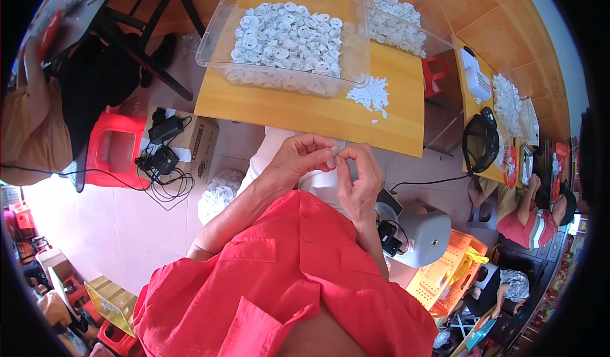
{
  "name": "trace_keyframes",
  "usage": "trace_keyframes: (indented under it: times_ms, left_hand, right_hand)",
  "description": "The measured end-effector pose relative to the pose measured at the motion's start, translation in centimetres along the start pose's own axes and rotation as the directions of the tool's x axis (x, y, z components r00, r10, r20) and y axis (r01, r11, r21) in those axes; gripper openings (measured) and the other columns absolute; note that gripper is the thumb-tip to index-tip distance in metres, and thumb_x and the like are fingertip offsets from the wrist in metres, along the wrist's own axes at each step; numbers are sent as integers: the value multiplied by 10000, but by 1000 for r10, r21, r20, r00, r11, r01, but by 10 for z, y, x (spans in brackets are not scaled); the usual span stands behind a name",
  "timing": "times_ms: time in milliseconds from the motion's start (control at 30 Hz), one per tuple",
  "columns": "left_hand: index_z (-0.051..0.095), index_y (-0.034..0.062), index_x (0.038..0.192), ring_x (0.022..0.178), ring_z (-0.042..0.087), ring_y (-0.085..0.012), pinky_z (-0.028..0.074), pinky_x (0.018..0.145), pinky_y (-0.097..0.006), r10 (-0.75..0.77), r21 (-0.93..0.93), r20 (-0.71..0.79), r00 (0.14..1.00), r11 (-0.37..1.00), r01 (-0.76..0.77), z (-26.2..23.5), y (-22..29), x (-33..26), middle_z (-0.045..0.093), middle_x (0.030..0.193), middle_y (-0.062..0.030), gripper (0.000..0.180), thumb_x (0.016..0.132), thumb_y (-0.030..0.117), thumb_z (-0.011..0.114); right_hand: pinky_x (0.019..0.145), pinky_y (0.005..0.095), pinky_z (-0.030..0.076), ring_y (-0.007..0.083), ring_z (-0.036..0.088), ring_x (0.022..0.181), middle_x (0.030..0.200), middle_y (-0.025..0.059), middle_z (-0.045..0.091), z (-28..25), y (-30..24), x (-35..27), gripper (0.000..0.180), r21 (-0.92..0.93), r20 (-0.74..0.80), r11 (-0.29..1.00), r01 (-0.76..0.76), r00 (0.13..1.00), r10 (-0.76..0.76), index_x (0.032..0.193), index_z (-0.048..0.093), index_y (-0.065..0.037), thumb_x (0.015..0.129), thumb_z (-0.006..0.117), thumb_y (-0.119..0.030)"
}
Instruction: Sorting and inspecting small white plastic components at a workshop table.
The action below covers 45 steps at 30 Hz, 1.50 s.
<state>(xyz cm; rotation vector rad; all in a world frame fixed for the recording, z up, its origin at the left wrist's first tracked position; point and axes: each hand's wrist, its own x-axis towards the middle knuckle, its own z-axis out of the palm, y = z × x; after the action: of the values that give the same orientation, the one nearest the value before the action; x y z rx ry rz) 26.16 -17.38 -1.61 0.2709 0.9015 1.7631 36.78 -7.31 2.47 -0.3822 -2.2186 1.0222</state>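
Observation:
Over my lap, close to the table's near edge, both hands meet fingertip to fingertip. My left hand point(304, 157) pinches a small whitish plastic piece point(335, 152), mostly covered by the fingers. My right hand point(359, 174) has its thumb and forefinger closed on the same piece from the other side. Beyond them, a clear plastic bin point(213, 57) on the wooden table point(400, 119) holds many round white plastic parts point(286, 36). A loose pile of tiny white pieces point(370, 95) lies to the right of that bin.
A second clear bin point(438, 39) of white parts stands at the far right. On the left are a red stool point(114, 142) and a carton point(202, 144) with black adapters and cables. A grey rounded case point(427, 233) and an orange crate point(438, 274) stand right. Other people sit on both sides.

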Motion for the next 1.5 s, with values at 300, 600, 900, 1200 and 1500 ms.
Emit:
trace_keyframes:
  times_ms: [300, 600, 900, 1200, 1500]
  left_hand:
    - [590, 23, 995, 772, 588, -117, 501, 735, -259, 23, 85, 35, 999, 996, -26, -1, -5, 2, 607, 913, -50, 163, 846, 89, 582]
    - [600, 26, 988, 779, 592, -123, 499, 737, -258, -62, -87, 31, 998, 994, 64, 6, 1, 0, 612, 878, -56, 181, 840, 130, 605]
    - [574, 21, 989, 830, 590, -126, 517, 738, -256, -45, -36, 29, 999, 998, 46, 3, 0, 8, 588, 919, -43, 152, 853, 90, 571]
    - [555, 30, 1044, 833, 574, -108, 495, 690, -240, -94, -29, -6, 996, 995, 94, -8, -7, 13, 576, 948, -30, 200, 859, 104, 561]
    - [458, 53, 1136, 830, 610, -161, 518, 752, -288, -97, -86, 9, 995, 992, 98, -15, -6, 21, 575, 997, -80, 271, 890, 147, 520]
  right_hand:
    - [663, 258, 435, 177, 537, 699, 775, 85, 530, -5, 7, -3, 80, 84, 60, 995, -62, 997, 57, 802, 524, 5, 757, 582, 37]
    - [701, 239, 451, 137, 532, 735, 818, 76, 517, -9, 11, -6, 51, 229, 79, 958, -172, 984, 158, 806, 524, 23, 773, 557, 45]
    - [616, 281, 421, 207, 531, 682, 736, 97, 526, -5, 8, 6, 77, 23, 61, 999, -36, 998, 34, 780, 526, 5, 723, 560, 42]
    - [766, 333, 459, 302, 557, 893, 980, 146, 541, -9, 12, 7, 368, 80, 211, 989, -128, 971, 109, 1000, 548, -13, 679, 711, -91]
    - [611, 239, 440, 136, 524, 702, 828, 56, 550, -32, 32, 47, 323, 25, 292, 984, -179, 942, 164, 933, 603, -28, 643, 742, -60]
